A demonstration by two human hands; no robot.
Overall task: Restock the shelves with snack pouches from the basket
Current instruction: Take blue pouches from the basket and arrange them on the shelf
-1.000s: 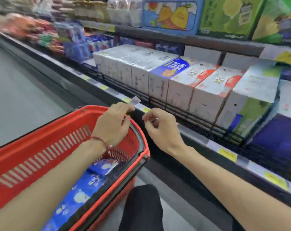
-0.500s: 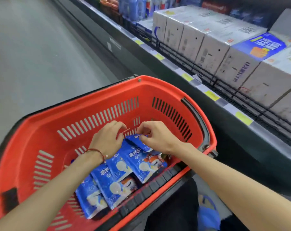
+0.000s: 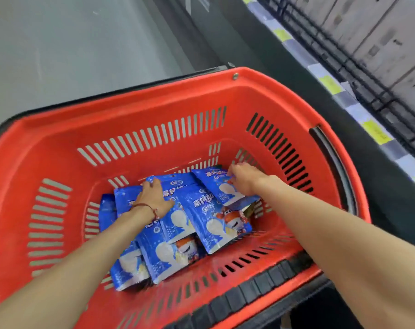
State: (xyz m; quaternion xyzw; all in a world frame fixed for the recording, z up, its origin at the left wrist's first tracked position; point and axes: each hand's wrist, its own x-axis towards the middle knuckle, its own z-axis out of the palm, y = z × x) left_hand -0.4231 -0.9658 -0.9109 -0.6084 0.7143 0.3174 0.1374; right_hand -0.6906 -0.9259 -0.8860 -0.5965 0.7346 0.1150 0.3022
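Grey shop floor [image 3: 71, 43] upper left; upper right, dark shelf edge [image 3: 261, 55] w/ yellow price tags [image 3: 330, 84], text too blurred to read. Red slotted plastic basket [image 3: 154, 100] fills centre, blue foil snack pouches [image 3: 216, 217] piled in its bottom: white print "高钙奶", cartoon red plane. Left hand [image 3: 153, 198] palm-down on pile, grip can't tell. Right hand [image 3: 245, 179] fingers curl over top edge of far-right pouch [image 3: 221, 186].

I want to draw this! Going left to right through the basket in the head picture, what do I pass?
Basket's left wall → left hand → cartoon pouch → right hand → basket's black handle → yellow shelf tag.
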